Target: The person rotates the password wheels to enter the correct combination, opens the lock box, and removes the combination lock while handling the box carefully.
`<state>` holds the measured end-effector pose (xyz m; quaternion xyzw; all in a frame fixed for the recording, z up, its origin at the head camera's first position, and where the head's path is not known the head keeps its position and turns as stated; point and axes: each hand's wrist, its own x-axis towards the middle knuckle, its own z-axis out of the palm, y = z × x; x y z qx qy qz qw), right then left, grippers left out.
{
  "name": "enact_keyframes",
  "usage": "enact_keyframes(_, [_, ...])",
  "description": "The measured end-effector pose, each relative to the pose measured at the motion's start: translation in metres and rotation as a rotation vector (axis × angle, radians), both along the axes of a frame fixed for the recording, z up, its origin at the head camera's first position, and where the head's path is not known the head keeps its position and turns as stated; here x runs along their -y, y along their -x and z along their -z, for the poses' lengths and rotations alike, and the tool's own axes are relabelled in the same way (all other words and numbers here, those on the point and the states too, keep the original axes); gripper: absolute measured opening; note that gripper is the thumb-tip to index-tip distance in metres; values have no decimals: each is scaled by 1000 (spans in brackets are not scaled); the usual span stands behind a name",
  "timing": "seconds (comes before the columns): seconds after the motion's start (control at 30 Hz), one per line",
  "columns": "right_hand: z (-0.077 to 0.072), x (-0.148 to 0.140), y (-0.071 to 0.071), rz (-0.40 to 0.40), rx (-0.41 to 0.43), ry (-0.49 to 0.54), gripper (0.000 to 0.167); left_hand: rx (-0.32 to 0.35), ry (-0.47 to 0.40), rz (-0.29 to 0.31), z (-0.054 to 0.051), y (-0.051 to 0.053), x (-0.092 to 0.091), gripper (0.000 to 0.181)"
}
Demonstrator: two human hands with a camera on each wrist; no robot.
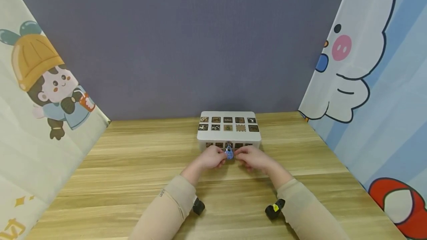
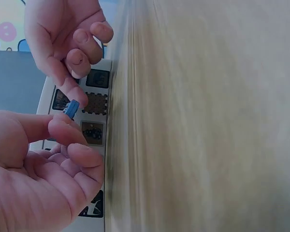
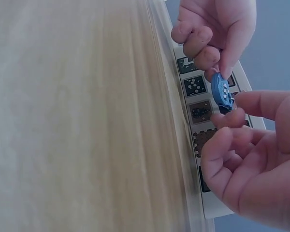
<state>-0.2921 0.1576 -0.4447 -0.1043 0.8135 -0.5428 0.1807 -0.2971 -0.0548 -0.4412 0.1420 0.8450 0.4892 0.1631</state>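
Observation:
A small blue combination padlock (image 1: 229, 153) hangs at the front clasp (image 1: 228, 144) of a white box (image 1: 228, 135) decorated with dark square pictures. My left hand (image 1: 212, 157) pinches the padlock's left side between thumb and forefinger. On the other side, my right hand (image 1: 254, 157) has its thumb and forefinger close against the lock; whether they grip it cannot be made out. Number dials show on the padlock (image 3: 224, 91) in the right wrist view. In the left wrist view, fingertips of both hands hide most of the padlock (image 2: 71, 108).
The box stands near the back of a wood-grain table (image 1: 146, 180), before a dark grey panel (image 1: 200, 47). Printed cartoon curtains (image 1: 20, 140) flank the table on both sides. Black devices (image 1: 199, 206) sit at both wrists.

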Motion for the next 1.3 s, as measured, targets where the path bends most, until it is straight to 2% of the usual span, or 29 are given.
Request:
enact_keyframes(0.2, [-1,0,-1,109,52,55,31,106,-122,-40,4,-1,-3,31])
enact_keyframes(0.53, [-1,4,0,177,114,158,31,218,-249,-119,6,-7,-6,24])
enact_keyframes(0.77, [-1,11,-1,232,162,204,32,266,-314,-138,6,-8,-5,22])
enact_keyframes(0.93, [0,15,-1,268,220,288,31,288,-361,-138,8,-10,-7,22])
enact_keyframes(1.13, [-1,18,-2,265,337,421,25,308,-412,-148,11,-11,-9,26])
enact_keyframes(1.3, [-2,21,-3,265,389,471,21,321,-441,-161,14,-10,-9,26])
